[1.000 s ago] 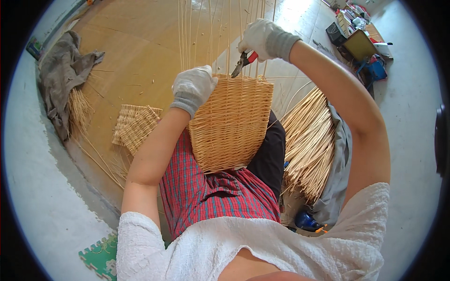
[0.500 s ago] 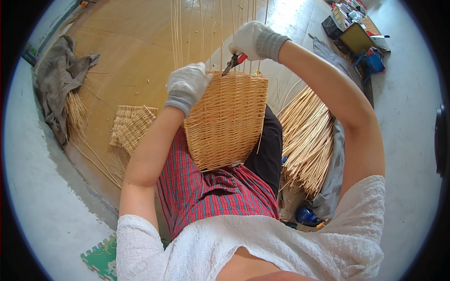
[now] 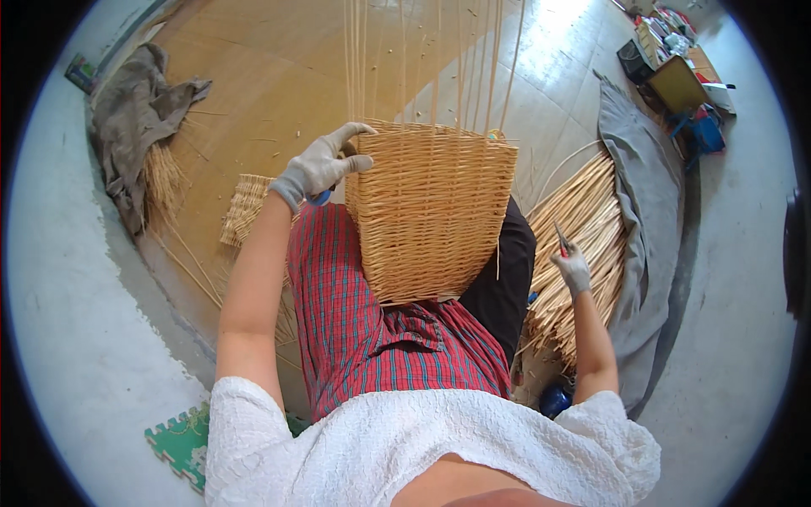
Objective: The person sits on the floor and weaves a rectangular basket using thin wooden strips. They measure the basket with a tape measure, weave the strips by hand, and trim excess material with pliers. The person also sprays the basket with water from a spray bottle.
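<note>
Wicker, pale gold: a half-woven basket (image 3: 431,211) sits on the person's lap on a red plaid skirt (image 3: 363,329), rim pointing away from them, long uncut stakes (image 3: 422,59) running up off the rim and out of frame at the top. Left hand (image 3: 317,169), grey glove, is spread over the basket's left top corner w/ fingers open and draped on the rim, a steadying hold, not a clench; something blue shows under the palm, can't tell what it is. Right hand (image 3: 574,269), also gloved, is off the basket, down by the bundle of loose willow rods (image 3: 579,245) on the grey cloth (image 3: 650,194) to the right; fingers closed round a thin tool (image 3: 561,238), prob. snips w/ a red-ish handle, blades too small to read. Step, as I judge it: between weaving passes, basket parked and braced by the left, right at the rod supply. Next move likely calls for picking one rod clean out of the bundle w/o dropping the tool, then feeding it btw the stakes at the rim while the left keeps the basket from rolling off the lap. Hidden: basket's inside and base, far side of the rim, right fingertips vs. rods (touching or not, can't tell). Also about: small woven mat (image 3: 245,207) on the floor left of the basket, crumpled brown cloth (image 3: 135,127) w/ straw beyond, green foam tile (image 3: 182,439) near left, clutter of boxes (image 3: 676,59) far right, blurred by the lens edge.
</note>
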`<state>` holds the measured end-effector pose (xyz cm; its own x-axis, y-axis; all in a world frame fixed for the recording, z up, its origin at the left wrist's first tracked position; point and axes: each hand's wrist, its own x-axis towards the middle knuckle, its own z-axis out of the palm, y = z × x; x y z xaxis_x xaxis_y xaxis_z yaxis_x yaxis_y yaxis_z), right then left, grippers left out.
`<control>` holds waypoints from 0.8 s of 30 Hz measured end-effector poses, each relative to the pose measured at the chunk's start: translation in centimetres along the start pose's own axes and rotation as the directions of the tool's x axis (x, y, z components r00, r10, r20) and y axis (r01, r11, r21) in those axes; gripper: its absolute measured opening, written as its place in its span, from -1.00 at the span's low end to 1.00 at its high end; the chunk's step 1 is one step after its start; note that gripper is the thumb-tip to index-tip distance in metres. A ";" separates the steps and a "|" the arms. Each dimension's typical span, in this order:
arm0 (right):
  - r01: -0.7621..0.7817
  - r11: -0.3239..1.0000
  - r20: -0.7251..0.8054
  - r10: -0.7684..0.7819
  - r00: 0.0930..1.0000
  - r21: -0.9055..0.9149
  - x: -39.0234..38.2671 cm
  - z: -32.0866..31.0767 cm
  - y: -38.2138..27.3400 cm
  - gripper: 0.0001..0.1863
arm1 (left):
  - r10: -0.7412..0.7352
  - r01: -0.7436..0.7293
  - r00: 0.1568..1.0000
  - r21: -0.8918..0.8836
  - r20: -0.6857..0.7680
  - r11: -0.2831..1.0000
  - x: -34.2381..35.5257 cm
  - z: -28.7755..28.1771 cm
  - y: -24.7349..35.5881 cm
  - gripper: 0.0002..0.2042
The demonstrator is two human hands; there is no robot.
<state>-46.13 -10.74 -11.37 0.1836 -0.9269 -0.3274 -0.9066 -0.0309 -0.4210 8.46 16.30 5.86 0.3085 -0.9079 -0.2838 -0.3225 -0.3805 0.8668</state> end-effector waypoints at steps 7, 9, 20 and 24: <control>0.485 0.848 -0.297 -0.417 0.859 0.212 -6.2 4.0 -10.4 -0.33 | -0.015 0.011 1.000 0.217 0.017 0.976 -0.1 0.3 1.9 -0.52; 0.506 0.831 -0.011 -0.518 0.855 0.231 -9.1 2.1 -19.0 -0.15 | 0.054 -0.048 0.998 0.287 -0.015 0.957 -0.8 1.8 2.2 -0.53; 0.204 0.448 -0.079 -0.280 0.957 0.870 6.1 13.3 -13.8 -0.45 | 0.305 -0.245 0.951 0.487 -0.046 0.838 2.7 23.0 10.9 -0.38; 0.210 0.350 -0.061 -0.391 0.918 0.913 -7.1 7.5 -16.8 -0.53 | 0.377 -0.326 0.911 0.271 -0.164 0.906 1.3 26.6 5.8 -0.39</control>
<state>-29.39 -0.85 -8.32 0.4998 -0.8620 -0.0845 0.0680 0.1363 -0.9883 -16.83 8.22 -0.37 0.3063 -0.9422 0.1359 -0.6349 -0.0958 0.7667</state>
